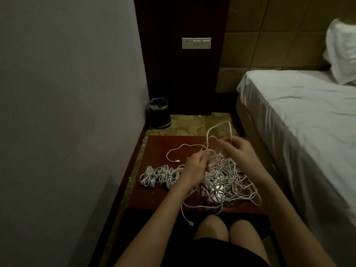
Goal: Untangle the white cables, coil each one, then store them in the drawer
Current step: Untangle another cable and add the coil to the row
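Nearest, one plug end (pixel 190 222) hangs off the table (pixel 154 149) edge while a raised cable loop (pixel 217 132) is pinched by left hand (pixel 194 166) and right hand (pixel 238 149) above the tangle (pixel 229 178), so knots could be tightened if it is pulled hard, or the coiled bundles (pixel 159 175) beside it disturbed.

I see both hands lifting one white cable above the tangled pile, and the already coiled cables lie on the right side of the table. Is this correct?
Not quite. In the head view the coiled cables lie on the left side of the table, not the right. The rest holds: the left hand and right hand lift one white cable above the tangled pile.
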The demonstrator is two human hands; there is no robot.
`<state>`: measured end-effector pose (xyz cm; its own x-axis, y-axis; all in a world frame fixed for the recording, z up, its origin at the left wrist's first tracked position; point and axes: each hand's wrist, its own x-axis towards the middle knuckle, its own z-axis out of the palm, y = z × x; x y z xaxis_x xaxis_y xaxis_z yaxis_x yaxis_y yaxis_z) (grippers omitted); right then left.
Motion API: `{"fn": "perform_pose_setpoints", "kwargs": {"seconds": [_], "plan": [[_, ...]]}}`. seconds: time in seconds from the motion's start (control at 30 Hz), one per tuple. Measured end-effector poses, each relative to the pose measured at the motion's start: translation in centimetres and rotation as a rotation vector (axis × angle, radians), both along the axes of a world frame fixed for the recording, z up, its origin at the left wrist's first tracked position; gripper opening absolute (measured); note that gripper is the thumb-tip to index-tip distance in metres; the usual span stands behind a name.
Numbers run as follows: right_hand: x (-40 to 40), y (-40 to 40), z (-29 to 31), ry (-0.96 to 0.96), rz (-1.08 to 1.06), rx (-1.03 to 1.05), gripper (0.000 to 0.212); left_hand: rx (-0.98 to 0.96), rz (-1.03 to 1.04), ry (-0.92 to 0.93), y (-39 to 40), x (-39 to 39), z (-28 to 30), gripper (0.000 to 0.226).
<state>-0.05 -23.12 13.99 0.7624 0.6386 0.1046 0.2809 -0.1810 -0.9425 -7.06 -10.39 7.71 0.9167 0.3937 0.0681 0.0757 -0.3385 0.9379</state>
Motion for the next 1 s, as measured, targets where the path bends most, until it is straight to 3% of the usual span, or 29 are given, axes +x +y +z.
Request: {"fn": "perform_pose_setpoints", "kwargs": {"seconds": [0.1,0.23,0.4,0.5,0.63,0.77,0.9,1.0], "plan": [[0.0,1.0,-2.8,-0.031,0.072,-0.234,0.035,0.062,0.0,0.006,-0.4,0.5,1.0,0.028],[0.3,2.8,-3.9,0.041,-0.016,-0.113,0.048,0.164,0.015,0.041,-0.6,1.0,0.8,0.031],[0.8,3.9,-4.6,-0.028,-0.102,-0.239,0.049,0.251,0.032,0.047,-0.5,0.6,-0.5,0.032],[0.4,3.7,-3.5,0.048,-0.155,-0.029,0.037,0.231,0.029,0.049,-0.6,0.3,-1.5,0.026],[0.0,3.9,-0.1,0.155,-0.126,0.277,0.037,0.283,0.028,0.025,-0.9,0.9,-3.5,0.027],[-0.6,3.7,2.1,0.154,-0.12,0.422,0.037,0.354,0.09,0.011,-0.8,1.7,-3.4,0.031],[-1.0,2.9,3.1,0.1,-0.123,0.488,0.039,0.451,0.018,0.157,0.2,2.5,-3.7,0.027],[-0.8,1.9,3.9,0.096,-0.135,0.546,0.039,0.41,0.004,0.25,1.0,2.9,-3.7,0.032]]}}
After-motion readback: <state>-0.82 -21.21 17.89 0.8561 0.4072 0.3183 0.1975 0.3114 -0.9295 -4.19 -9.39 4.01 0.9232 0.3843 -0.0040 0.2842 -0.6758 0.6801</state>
